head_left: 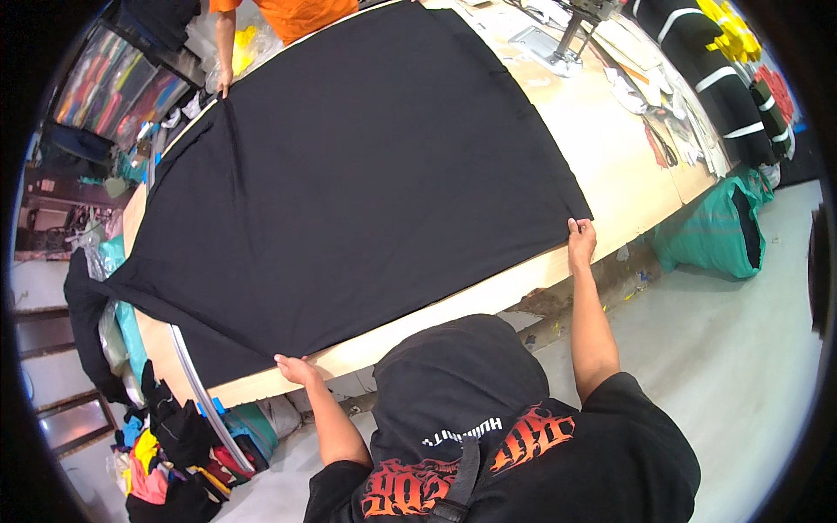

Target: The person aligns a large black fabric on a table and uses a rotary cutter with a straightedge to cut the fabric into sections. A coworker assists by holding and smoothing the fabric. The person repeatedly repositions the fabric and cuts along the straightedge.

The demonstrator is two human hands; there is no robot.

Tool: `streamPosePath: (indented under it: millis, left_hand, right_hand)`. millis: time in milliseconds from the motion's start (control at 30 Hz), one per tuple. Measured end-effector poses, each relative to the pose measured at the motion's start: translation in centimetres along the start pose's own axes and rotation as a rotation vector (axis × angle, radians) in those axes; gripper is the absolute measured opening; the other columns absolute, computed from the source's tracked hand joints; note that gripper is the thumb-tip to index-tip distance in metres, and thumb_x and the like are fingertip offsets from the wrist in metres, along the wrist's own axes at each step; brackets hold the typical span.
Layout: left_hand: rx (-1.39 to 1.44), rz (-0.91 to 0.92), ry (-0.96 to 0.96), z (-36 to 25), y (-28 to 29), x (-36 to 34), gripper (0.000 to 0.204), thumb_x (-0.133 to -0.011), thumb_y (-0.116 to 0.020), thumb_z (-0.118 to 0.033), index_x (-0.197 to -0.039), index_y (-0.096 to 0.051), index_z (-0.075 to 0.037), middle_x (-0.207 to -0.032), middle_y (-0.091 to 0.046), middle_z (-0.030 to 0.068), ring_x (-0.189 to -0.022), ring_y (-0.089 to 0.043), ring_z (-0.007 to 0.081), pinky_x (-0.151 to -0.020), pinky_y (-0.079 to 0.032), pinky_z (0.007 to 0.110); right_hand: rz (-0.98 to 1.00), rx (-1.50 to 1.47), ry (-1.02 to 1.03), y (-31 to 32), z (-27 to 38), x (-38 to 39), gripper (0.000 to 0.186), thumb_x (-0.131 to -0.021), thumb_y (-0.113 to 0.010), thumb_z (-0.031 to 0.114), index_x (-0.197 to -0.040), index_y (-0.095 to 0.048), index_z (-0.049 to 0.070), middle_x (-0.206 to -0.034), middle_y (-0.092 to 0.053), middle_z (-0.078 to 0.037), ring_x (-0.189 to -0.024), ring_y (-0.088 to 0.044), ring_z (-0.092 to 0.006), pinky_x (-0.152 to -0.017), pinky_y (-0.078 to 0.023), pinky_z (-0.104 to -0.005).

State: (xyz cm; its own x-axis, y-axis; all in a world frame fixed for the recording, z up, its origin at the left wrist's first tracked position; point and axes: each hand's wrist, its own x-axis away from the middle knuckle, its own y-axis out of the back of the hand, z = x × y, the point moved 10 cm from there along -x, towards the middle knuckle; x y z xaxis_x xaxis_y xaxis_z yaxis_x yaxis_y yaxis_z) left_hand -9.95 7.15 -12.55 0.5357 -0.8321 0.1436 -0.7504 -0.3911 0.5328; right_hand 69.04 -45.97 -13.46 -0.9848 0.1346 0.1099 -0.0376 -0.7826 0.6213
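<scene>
Counter [641, 179]: pale wood. Black cloth [366, 174]: one, spread across the counter's middle and left, overhanging its left side. Left hand [297, 370]: fingers closed on the black cloth at the counter's near edge. Right hand [582, 241]: pinched on a corner, farther right along that edge. Metal-based machine [539, 52]: counter's far right. Green sack [702, 234]: grey floor [689, 349], right of the counter. Heaped garments [166, 453]: left of the counter's near end.
</scene>
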Motion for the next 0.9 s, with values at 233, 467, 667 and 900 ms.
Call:
streamPosePath:
  millis: [233,467,667,900]
  left_hand:
    - [-0.125,0.053,0.042,2.0,-0.6,-0.8,0.070,-0.122,-0.043,-0.050,-0.130,-0.069,0.014,-0.108,-0.077,0.0208,-0.065,-0.068,0.0272,-0.064,-0.060,0.040]
    - [-0.074,0.053,0.093,3.6,-0.4,-1.5,0.063,-0.121,-0.049,-0.048,-0.120,-0.072,0.010,-0.086,-0.071,0.0135,-0.060,-0.065,0.0239,-0.064,-0.059,0.040]
    - [-0.098,0.089,0.091,4.3,0.0,-1.4,0.065,-0.120,-0.050,-0.051,-0.117,-0.074,0.009,-0.078,-0.067,0.0121,-0.061,-0.064,0.0221,-0.061,-0.059,0.038]
    - [-0.063,0.089,0.067,4.4,0.0,-1.5,0.067,-0.119,-0.052,-0.054,-0.109,-0.071,0.010,-0.076,-0.066,0.0125,-0.061,-0.063,0.0221,-0.056,-0.060,0.037]
  right_hand:
    - [0.038,0.156,0.077,-0.6,0.5,-0.1,0.028,-0.107,-0.078,0.025,-0.114,-0.068,0.000,-0.121,-0.078,-0.028,-0.119,-0.074,-0.0449,-0.102,-0.055,-0.0512]
    - [-0.006,0.397,0.224,-0.5,3.4,1.2,0.015,-0.114,-0.066,0.026,-0.117,-0.061,0.013,-0.099,-0.079,-0.024,-0.097,-0.074,-0.0508,-0.083,-0.053,-0.0609]
    - [-0.033,0.589,0.258,-0.7,4.1,1.9,0.016,-0.117,-0.059,0.027,-0.130,-0.060,0.019,-0.101,-0.081,-0.021,-0.098,-0.077,-0.0478,-0.081,-0.056,-0.0601]
    - [-0.293,0.681,0.304,0.7,8.5,5.0,0.029,-0.114,-0.060,0.030,-0.138,-0.065,0.014,-0.139,-0.069,-0.015,-0.129,-0.065,-0.0376,-0.105,-0.051,-0.0537]
